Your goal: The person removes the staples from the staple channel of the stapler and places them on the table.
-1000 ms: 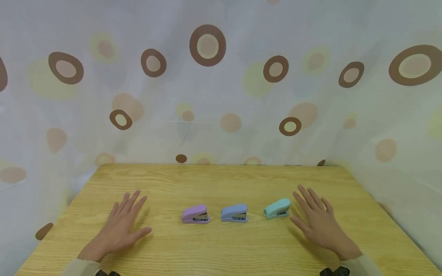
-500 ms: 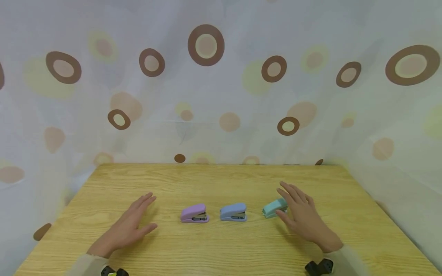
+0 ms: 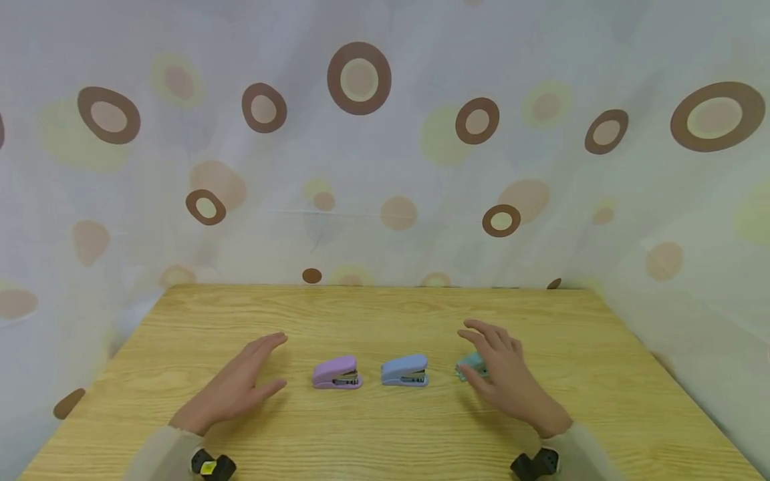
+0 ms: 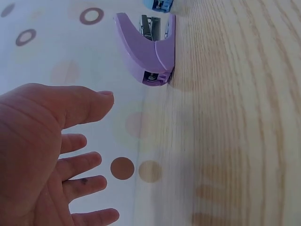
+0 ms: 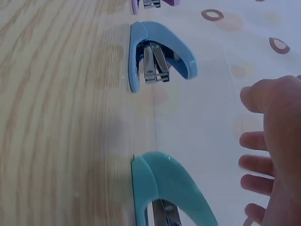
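Three small staplers stand in a row on the wooden table: a purple stapler (image 3: 335,373), a blue stapler (image 3: 404,371) and a teal stapler (image 3: 472,365). My left hand (image 3: 237,387) hovers to the left of the purple stapler, thumb and fingers spread apart and holding nothing. In the left wrist view the thumb points toward the near end of the purple stapler (image 4: 148,49). My right hand (image 3: 505,374) is over the teal stapler and hides its right part. The right wrist view shows the teal stapler (image 5: 167,188) apart from the right hand's fingers, and the blue stapler (image 5: 160,54) beyond it.
The wooden table (image 3: 385,441) reaches back to a pale curtain (image 3: 385,160) with brown and beige circles, which also hangs along both sides. Each wrist wears a small black camera, such as the left camera (image 3: 213,464).
Both hands have moved inward: the left toward the purple stapler, the right leftward over the teal stapler, covering part of it. The staplers have stayed in their places on the table.
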Demonstrator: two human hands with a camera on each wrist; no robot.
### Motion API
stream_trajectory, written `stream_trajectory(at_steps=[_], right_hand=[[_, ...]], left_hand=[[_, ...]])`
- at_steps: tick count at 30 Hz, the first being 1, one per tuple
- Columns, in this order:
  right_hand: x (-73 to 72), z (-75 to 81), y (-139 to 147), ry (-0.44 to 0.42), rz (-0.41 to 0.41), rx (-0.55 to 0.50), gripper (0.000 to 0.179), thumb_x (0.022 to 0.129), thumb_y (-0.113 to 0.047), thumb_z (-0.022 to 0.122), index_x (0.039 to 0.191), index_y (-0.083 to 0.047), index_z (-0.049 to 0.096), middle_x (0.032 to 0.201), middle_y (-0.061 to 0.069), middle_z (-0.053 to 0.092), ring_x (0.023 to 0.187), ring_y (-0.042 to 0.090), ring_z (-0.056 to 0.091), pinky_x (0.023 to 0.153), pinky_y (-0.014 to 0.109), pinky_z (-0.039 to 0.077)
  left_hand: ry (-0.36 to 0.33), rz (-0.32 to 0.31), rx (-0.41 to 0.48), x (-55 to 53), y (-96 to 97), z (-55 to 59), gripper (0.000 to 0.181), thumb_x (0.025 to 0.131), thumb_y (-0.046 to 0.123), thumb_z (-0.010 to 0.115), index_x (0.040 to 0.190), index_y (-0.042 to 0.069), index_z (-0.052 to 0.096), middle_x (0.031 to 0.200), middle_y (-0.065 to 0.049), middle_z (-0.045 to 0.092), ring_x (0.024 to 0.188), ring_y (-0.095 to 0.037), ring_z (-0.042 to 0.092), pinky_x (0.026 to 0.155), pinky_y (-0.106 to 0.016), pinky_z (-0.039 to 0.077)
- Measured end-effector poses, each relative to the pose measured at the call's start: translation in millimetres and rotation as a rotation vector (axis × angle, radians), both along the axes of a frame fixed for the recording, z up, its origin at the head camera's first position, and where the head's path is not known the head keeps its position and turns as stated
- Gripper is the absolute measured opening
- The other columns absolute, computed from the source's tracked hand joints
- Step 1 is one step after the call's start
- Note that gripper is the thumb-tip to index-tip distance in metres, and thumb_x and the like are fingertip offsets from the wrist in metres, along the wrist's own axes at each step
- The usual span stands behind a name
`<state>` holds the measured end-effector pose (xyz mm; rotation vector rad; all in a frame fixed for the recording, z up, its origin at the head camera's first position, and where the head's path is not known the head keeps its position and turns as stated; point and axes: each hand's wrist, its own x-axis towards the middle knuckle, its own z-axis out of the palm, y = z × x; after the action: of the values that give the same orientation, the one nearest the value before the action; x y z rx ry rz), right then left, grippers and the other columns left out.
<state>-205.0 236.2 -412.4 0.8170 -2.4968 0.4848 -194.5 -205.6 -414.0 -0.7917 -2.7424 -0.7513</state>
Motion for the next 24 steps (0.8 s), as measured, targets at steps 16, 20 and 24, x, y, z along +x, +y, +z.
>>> stream_trajectory(at_steps=[16,20,24], right_hand=[[-7.7,1.5,-45,-0.029,0.045,-0.056,0.033,0.086,-0.013,0.07,0.116,-0.003,0.059,0.06,-0.012,0.042,0.046,-0.006,0.025,0.044,0.014,0.027],[-8.5,-0.2,-56,-0.036,0.087,-0.054,0.029,0.087,-0.011,0.068,0.113,-0.004,0.06,0.055,-0.014,0.035,0.046,-0.007,0.02,0.043,0.014,0.023],[-8.9,-2.9,-67,-0.057,0.142,-0.074,0.026,0.088,-0.013,0.067,0.111,-0.005,0.06,0.055,-0.013,0.035,0.046,-0.007,0.017,0.044,0.013,0.023]], left_hand=[[-0.094,-0.032,0.038,-5.4,23.6,-4.4,0.059,0.091,0.018,0.066,0.14,0.0,0.041,0.14,-0.018,0.048,0.13,-0.037,0.045,0.103,-0.053,0.039],[-0.114,-0.032,0.03,-6.2,28.5,-6.8,0.058,0.09,0.018,0.066,0.14,0.001,0.041,0.14,-0.017,0.048,0.129,-0.036,0.046,0.104,-0.052,0.039],[-0.128,-0.038,0.03,-6.8,34.6,-8.2,0.058,0.09,0.019,0.067,0.139,0.001,0.042,0.139,-0.017,0.049,0.129,-0.035,0.046,0.104,-0.051,0.039]])
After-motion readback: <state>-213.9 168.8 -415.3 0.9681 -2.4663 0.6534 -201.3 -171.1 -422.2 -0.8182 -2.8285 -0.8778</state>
